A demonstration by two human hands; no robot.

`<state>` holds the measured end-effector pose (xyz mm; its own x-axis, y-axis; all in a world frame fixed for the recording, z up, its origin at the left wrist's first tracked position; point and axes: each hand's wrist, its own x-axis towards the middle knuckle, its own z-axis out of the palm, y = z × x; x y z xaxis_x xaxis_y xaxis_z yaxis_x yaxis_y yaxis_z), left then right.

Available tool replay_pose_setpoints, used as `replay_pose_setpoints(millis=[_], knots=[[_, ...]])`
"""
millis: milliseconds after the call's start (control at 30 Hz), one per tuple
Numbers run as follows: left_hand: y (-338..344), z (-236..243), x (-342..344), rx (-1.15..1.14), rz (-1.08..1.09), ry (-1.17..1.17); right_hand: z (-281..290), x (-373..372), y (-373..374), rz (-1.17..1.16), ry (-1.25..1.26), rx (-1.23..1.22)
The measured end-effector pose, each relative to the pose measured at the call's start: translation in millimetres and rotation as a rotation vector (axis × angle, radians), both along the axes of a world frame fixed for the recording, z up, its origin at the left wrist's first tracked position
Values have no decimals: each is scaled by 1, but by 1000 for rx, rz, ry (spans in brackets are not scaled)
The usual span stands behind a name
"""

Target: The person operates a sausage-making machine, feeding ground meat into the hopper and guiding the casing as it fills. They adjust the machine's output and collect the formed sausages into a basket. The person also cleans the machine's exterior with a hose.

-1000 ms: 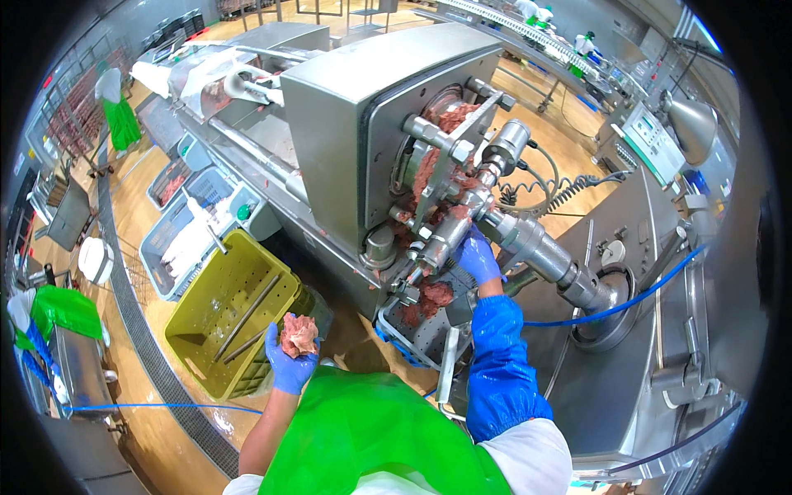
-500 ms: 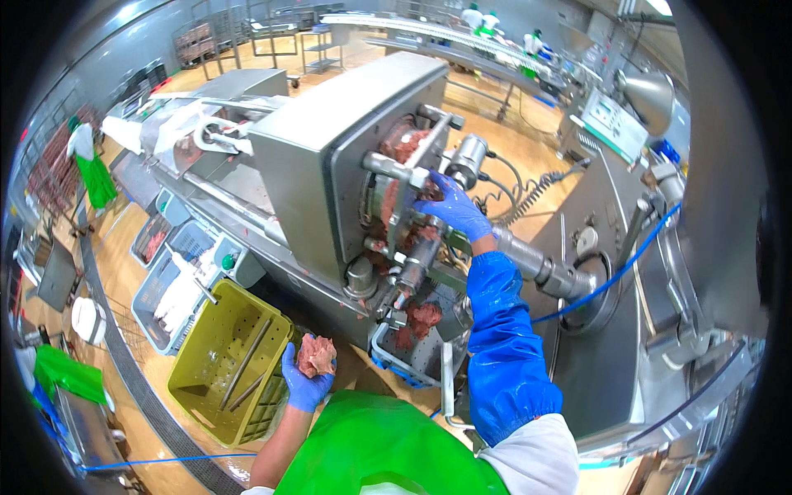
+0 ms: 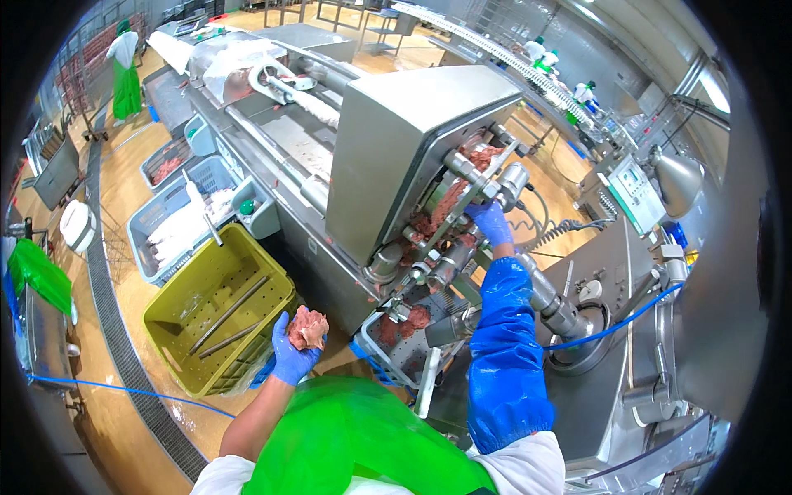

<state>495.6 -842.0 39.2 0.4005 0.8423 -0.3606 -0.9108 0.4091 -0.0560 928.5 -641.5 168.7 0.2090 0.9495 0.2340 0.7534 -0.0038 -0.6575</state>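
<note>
My left hand (image 3: 293, 361), in a blue glove, is closed around a lump of ground meat (image 3: 308, 328) in front of my green apron. My right hand (image 3: 492, 223), gloved in blue under a blue sleeve, reaches to the metal bar at the end of a large steel machine (image 3: 396, 107). Its fingertips are partly hidden among the fittings. Pink meat (image 3: 445, 206) clings to the machine's end face, close to that hand. Below the outlet, a grey-blue crate (image 3: 369, 328) has more meat (image 3: 406, 325) in it.
A yellow perforated tub (image 3: 177, 330) with two rods stands to my left. Beyond it are a light-blue crate (image 3: 140, 235) of white material and another with meat. A blue hose (image 3: 619, 328) crosses at right. Co-workers (image 3: 124, 74) stand farther off.
The view has turned, so the machine sits farther right in it. My left hand still holds the meat. My right hand remains at the machine's end, less of its fingers showing.
</note>
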Motion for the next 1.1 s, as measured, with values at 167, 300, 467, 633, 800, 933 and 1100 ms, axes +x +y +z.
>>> replay_pose_setpoints(millis=[167,300,467,633,800,933,1100], knots=[[-1,18,11,31,11,-13,16,0,-19,7,-56,-61],[-10,14,-8,17,86,19,29,-18,-34,-23,-212,-46],[-25,8,-13,51,123,79,28,-24,-71,154,-396,89],[-50,12,-4,8,117,65,21,-59,-108,259,-358,321],[-85,30,15,-6,30,224,12,-40,-136,340,76,218],[-105,26,5,-147,59,287,72,-36,-141,294,388,262],[-117,16,-13,-128,163,201,171,-48,-61,63,-208,308]])
